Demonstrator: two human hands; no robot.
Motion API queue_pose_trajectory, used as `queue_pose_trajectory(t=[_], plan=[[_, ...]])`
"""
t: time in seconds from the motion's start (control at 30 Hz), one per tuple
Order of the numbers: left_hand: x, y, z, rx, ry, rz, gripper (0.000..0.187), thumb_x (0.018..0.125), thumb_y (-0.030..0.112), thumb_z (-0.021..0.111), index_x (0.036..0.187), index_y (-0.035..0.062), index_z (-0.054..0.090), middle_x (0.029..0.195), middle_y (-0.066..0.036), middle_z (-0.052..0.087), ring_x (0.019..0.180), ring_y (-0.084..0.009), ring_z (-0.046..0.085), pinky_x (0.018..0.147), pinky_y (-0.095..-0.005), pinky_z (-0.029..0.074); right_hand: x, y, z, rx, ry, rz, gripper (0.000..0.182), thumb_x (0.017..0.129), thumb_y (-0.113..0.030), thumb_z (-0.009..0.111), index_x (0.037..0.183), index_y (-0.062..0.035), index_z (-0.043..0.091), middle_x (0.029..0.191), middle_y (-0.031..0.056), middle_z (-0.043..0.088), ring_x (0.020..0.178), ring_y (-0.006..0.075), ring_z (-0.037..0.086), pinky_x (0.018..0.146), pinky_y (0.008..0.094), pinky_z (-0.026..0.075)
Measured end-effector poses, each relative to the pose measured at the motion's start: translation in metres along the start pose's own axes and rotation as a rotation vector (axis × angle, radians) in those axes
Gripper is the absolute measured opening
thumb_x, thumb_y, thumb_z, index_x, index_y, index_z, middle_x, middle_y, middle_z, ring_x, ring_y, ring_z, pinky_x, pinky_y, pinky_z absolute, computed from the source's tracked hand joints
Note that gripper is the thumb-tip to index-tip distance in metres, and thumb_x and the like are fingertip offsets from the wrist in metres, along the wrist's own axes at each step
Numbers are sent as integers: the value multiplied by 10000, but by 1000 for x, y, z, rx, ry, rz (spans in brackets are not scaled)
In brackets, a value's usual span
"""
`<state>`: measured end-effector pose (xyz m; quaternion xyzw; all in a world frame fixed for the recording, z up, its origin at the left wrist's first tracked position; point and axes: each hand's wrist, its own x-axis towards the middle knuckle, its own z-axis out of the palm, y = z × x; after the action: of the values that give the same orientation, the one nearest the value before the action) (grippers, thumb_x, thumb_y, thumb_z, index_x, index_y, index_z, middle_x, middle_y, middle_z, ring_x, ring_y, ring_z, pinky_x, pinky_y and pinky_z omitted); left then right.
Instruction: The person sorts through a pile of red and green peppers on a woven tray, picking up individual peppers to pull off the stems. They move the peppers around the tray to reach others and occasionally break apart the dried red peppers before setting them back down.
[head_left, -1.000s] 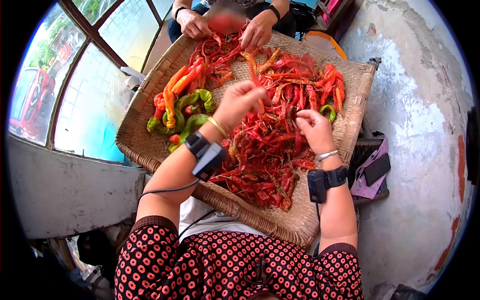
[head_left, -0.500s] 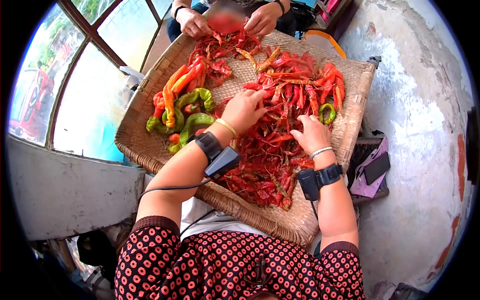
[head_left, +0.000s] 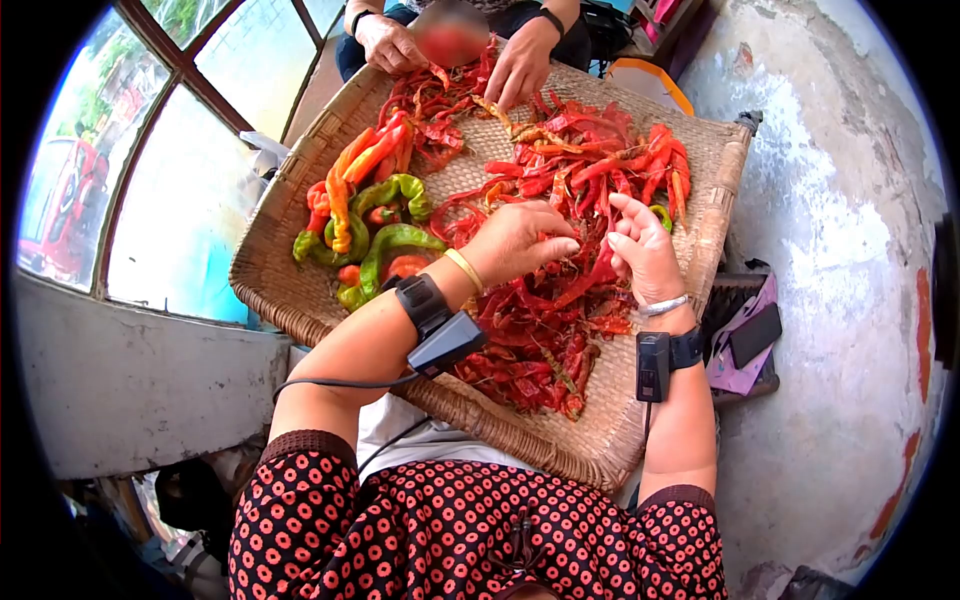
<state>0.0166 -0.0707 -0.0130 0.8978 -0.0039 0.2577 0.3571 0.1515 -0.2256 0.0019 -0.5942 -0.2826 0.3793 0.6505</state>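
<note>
A large pile of dried red chili peppers (head_left: 540, 330) lies in a woven tray (head_left: 560, 440). My left hand (head_left: 522, 240) hovers over the pile's middle with its fingers curved and pressed together; what they hold, if anything, is too small to tell. Close to its right, my right hand (head_left: 645, 252) has its fingers curled in, and a red chili pepper (head_left: 598, 275) hangs at its thumb and fingertips. Green peppers (head_left: 385, 250) and fresher orange-red peppers (head_left: 350, 175) are grouped on the tray's left side.
Across the tray, another person's two hands (head_left: 392, 45) (head_left: 520, 65) are at the far peppers. Windows (head_left: 175, 200) are on the left and a worn wall (head_left: 820, 250) on the right. A dark phone (head_left: 755, 335) lies on purple cloth beside the tray.
My left hand has moved right and down, its fingers drawn together. My right hand has shifted right and turned, its fingers now curled. The other person's right-side hand has reached down to the peppers.
</note>
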Motion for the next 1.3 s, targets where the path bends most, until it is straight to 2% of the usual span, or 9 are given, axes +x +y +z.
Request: queue_pose_trajectory(t=[0.17, 0.3, 0.43, 0.57, 0.63, 0.77, 0.97, 1.17, 1.3], plan=[[-2, 17, 7, -242, -398, -190, 257, 794, 189, 639, 955, -3, 583, 761, -76, 601, 707, -128, 560, 672, -276, 469, 0, 1, 6, 171, -15, -43, 504, 788, 4, 551, 1261, -15, 379, 741, -10, 503, 571, 66, 524, 473, 176, 406], [-2, 17, 5, -461, -385, -470, 156, 827, 168, 607, 877, 21, 609, 667, 27, 563, 602, -46, 503, 558, -212, 436, 2, 7, 6, 205, 1, -36, 451, 807, -41, 556, 1235, -24, 414, 711, -14, 512, 569, 73, 525, 487, 190, 416], [6, 0, -23, -596, -161, -627, 115, 841, 154, 587, 837, 53, 641, 658, 38, 582, 554, -34, 499, 502, -169, 411, 2, 13, 5, -727, -44, -178, 153, 754, -114, 629, 879, -25, 621, 757, 91, 643, 655, 151, 609, 616, 270, 475], [15, -34, -50, -709, 484, -659, 218, 856, 180, 561, 1002, 18, 566, 812, 4, 581, 581, -55, 507, 502, -190, 421, -3, 13, 9, -861, -357, -130, 231, 682, -138, 665, 881, -31, 618, 759, 110, 628, 689, 225, 611, 651, 315, 481], [12, -43, -61, -614, 516, -742, 285, 853, 166, 557, 1079, 3, 499, 876, -21, 567, 655, -70, 530, 549, -206, 444, -3, 18, 5, -1005, -509, -329, 251, 672, -93, 656, 911, -32, 610, 849, 98, 603, 760, 239, 598, 689, 310, 473], [3, -39, -44, -443, 299, -769, 322, 839, 164, 580, 1098, -22, 539, 839, -37, 602, 637, -75, 535, 572, -225, 455, -10, 19, 5, -1181, -518, -257, 296, 661, -115, 654, 947, -64, 599, 916, 106, 561, 838, 296, 567, 735, 359, 465], [0, -10, -11, -262, -112, -443, 178, 819, 119, 598, 955, 6, 624, 784, -8, 620, 700, -60, 546, 624, -225, 466, -11, 23, 15, -1395, -458, -241, 158, 691, -144, 621, 828, -66, 616, 862, 127, 543, 832, 319, 562, 727, 399, 463], [-7, 12, 3, -150, -337, -140, 240, 760, 188, 645, 952, 45, 619, 791, -122, 635, 721, -231, 631, 652, -308, 486, -6, 12, 9, -1062, -310, -364, 140, 674, -118, 640, 740, -4, 591, 726, 139, 570, 710, 304, 572, 615, 348, 445], [-5, 15, -2, -9, -348, -122, 196, 747, 161, 646, 902, 43, 633, 769, -117, 638, 694, -203, 628, 639, -299, 484, -6, 11, 8, -884, -320, -243, 150, 724, -129, 634, 762, 11, 594, 675, 90, 590, 620, 168, 570, 589, 290, 440]])
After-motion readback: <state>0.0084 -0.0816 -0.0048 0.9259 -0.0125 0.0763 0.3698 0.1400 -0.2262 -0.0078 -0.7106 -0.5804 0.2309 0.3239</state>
